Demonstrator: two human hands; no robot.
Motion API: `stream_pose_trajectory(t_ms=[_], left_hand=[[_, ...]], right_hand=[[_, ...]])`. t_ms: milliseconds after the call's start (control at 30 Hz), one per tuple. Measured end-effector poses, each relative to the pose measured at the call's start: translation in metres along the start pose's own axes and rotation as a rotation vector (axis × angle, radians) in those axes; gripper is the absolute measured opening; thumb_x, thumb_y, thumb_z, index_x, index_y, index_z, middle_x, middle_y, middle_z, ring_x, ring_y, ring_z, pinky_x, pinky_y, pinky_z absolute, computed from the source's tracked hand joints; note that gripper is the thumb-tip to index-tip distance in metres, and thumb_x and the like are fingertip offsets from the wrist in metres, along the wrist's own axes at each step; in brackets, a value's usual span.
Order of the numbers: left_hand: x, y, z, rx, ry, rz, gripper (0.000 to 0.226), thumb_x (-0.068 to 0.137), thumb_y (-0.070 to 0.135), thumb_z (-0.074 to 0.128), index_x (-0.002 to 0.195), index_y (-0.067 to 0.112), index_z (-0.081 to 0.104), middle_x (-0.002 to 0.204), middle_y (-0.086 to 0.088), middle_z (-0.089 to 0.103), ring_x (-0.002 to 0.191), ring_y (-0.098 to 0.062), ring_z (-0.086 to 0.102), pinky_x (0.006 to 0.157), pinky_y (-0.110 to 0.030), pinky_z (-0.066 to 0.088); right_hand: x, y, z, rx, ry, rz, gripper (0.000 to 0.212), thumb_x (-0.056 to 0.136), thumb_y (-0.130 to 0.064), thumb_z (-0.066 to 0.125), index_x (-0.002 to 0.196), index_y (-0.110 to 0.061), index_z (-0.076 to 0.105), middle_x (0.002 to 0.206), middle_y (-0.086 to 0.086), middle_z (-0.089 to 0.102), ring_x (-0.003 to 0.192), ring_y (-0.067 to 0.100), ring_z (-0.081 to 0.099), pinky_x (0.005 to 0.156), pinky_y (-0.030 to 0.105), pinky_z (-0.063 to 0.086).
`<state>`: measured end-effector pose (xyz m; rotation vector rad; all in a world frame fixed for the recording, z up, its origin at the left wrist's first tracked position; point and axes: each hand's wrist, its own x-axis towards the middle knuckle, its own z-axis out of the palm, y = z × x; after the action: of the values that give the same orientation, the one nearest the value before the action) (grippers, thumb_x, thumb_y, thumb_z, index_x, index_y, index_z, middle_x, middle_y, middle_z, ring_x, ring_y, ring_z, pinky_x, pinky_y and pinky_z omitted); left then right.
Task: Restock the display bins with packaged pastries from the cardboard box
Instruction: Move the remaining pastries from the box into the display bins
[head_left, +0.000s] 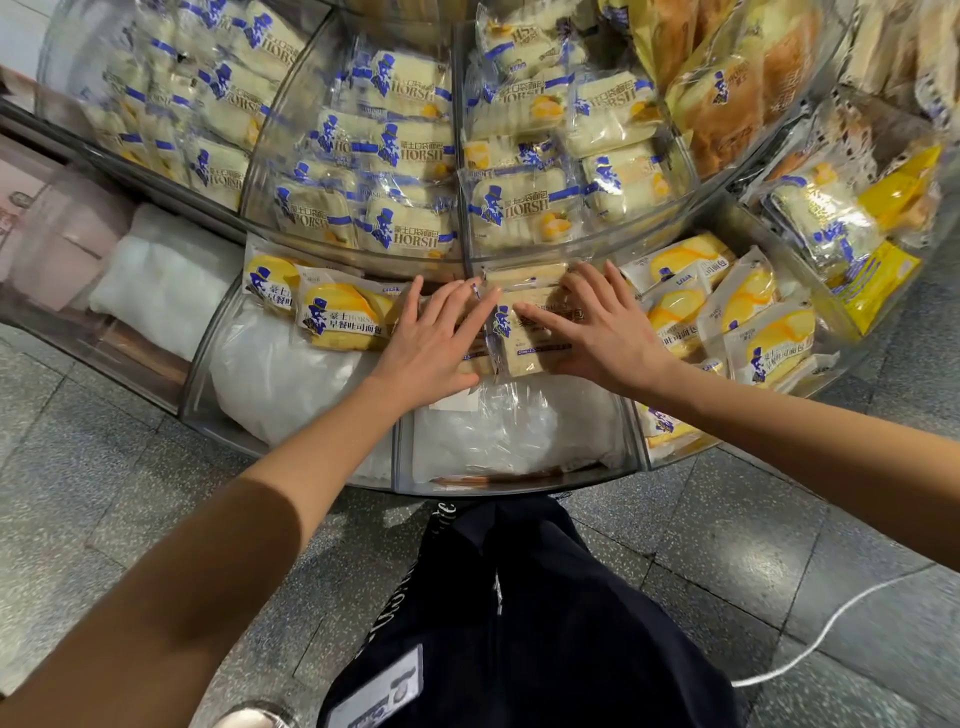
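While both hands are pressed flat on them, the pale packaged pastries (527, 345) are seen at the far side of the middle lower bin (519, 487), lying on crumpled white plastic bags (280, 374) that fill the near part of that bin. The left hand (434, 338) and the right hand (597, 325) are laid side by side with fingers straight and spread; nothing is gripped by either. Just left of the left hand, yellow packs (337, 317) are stacked against the far wall. The compartment to the right is filled with more yellow-printed packs (748, 312), and a further white bag (166, 275) is seen in the compartment to the left. Directly beyond the hands, the curved clear wall of the upper bins (363, 254) overhangs the lower tier; these are packed with blue-and-white wrapped pastries (410, 228), partly blurred by glare. At far right, mixed packs (831, 218) are cut off by the frame edge. Nearer, a dark garment (545, 623) with a badge (379, 696) hides part of the grey floor (104, 441), across which a white cable (831, 623) is trailed. How many packs lie under the palms cannot be told.
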<state>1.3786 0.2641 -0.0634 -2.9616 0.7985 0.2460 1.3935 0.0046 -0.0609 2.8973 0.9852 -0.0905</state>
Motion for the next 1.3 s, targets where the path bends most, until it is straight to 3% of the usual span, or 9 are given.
stream_pose_trajectory(t_ms=[133, 300, 533, 767, 867, 933, 1133, 1233, 1300], left_hand=[[0.001, -0.009, 0.004, 0.029, 0.004, 0.01, 0.104, 0.078, 0.055, 0.067, 0.157, 0.024, 0.007, 0.159, -0.01, 0.023, 0.143, -0.031, 0.026, 0.118, -0.052, 0.014], [-0.004, -0.008, 0.008, -0.02, -0.041, -0.02, 0.095, 0.088, 0.054, 0.06, 0.157, 0.025, 0.001, 0.164, -0.005, 0.011, 0.15, -0.025, 0.011, 0.121, -0.044, 0.006], [-0.019, -0.018, -0.008, -0.066, -0.042, -0.011, 0.095, 0.086, 0.054, 0.063, 0.157, 0.028, 0.005, 0.164, -0.009, 0.006, 0.151, -0.027, 0.007, 0.121, -0.041, 0.001], [-0.016, -0.018, -0.039, -0.139, 0.028, 0.083, 0.086, 0.089, 0.051, 0.061, 0.156, 0.024, 0.015, 0.161, -0.007, 0.016, 0.147, -0.027, 0.017, 0.121, -0.047, 0.016], [-0.008, -0.016, -0.053, -0.154, 0.036, 0.135, 0.082, 0.09, 0.049, 0.061, 0.155, 0.024, 0.018, 0.161, -0.005, 0.016, 0.146, -0.026, 0.018, 0.121, -0.048, 0.017], [-0.002, -0.015, -0.062, -0.141, 0.046, 0.187, 0.082, 0.09, 0.048, 0.061, 0.155, 0.024, 0.019, 0.16, -0.006, 0.017, 0.146, -0.026, 0.02, 0.12, -0.047, 0.017], [0.02, -0.003, -0.098, -0.045, 0.098, 0.433, 0.08, 0.089, 0.046, 0.063, 0.154, 0.02, 0.024, 0.155, -0.013, 0.028, 0.141, -0.031, 0.03, 0.116, -0.048, 0.023], [0.033, 0.02, -0.112, 0.009, 0.138, 0.611, 0.078, 0.085, 0.04, 0.071, 0.15, 0.014, 0.035, 0.148, -0.019, 0.039, 0.13, -0.039, 0.043, 0.105, -0.053, 0.036], [0.038, 0.041, -0.12, 0.03, 0.166, 0.705, 0.077, 0.083, 0.038, 0.073, 0.147, 0.011, 0.039, 0.145, -0.021, 0.043, 0.124, -0.041, 0.048, 0.097, -0.052, 0.042]], right_hand=[[0.0, -0.001, 0.001, 0.041, -0.034, 0.009, 0.097, 0.074, -0.06, 0.072, 0.153, -0.041, 0.017, 0.137, 0.03, 0.043, 0.135, 0.046, 0.035, 0.111, 0.059, 0.027], [0.004, -0.004, 0.005, 0.072, -0.085, 0.012, 0.098, 0.077, -0.058, 0.07, 0.151, -0.045, 0.007, 0.142, 0.027, 0.039, 0.139, 0.045, 0.03, 0.112, 0.057, 0.028], [-0.005, -0.008, -0.001, 0.101, -0.114, 0.019, 0.099, 0.076, -0.067, 0.063, 0.154, -0.041, 0.009, 0.154, 0.025, 0.026, 0.145, 0.045, 0.016, 0.115, 0.06, 0.017], [-0.013, -0.022, -0.024, 0.249, -0.084, 0.098, 0.097, 0.074, -0.082, 0.031, 0.155, -0.03, 0.017, 0.157, 0.023, 0.022, 0.147, 0.042, 0.013, 0.117, 0.061, 0.015], [-0.017, -0.028, -0.039, 0.255, -0.043, 0.159, 0.096, 0.078, -0.08, 0.031, 0.156, -0.026, 0.02, 0.158, 0.021, 0.021, 0.148, 0.038, 0.012, 0.119, 0.057, 0.011], [-0.025, -0.031, -0.048, 0.247, -0.018, 0.227, 0.093, 0.079, -0.076, 0.035, 0.156, -0.025, 0.02, 0.158, 0.02, 0.021, 0.148, 0.037, 0.011, 0.119, 0.053, 0.007], [-0.062, -0.038, -0.08, 0.239, 0.058, 0.469, 0.092, 0.081, -0.077, 0.031, 0.153, -0.02, 0.029, 0.153, 0.023, 0.031, 0.144, 0.041, 0.022, 0.115, 0.056, 0.022], [-0.099, -0.038, -0.097, 0.212, 0.076, 0.633, 0.087, 0.083, -0.072, 0.044, 0.151, -0.018, 0.034, 0.151, 0.024, 0.033, 0.141, 0.043, 0.028, 0.112, 0.056, 0.027], [-0.131, -0.039, -0.104, 0.219, 0.139, 0.732, 0.087, 0.081, -0.071, 0.042, 0.145, -0.013, 0.044, 0.144, 0.027, 0.043, 0.133, 0.046, 0.039, 0.107, 0.057, 0.036]])
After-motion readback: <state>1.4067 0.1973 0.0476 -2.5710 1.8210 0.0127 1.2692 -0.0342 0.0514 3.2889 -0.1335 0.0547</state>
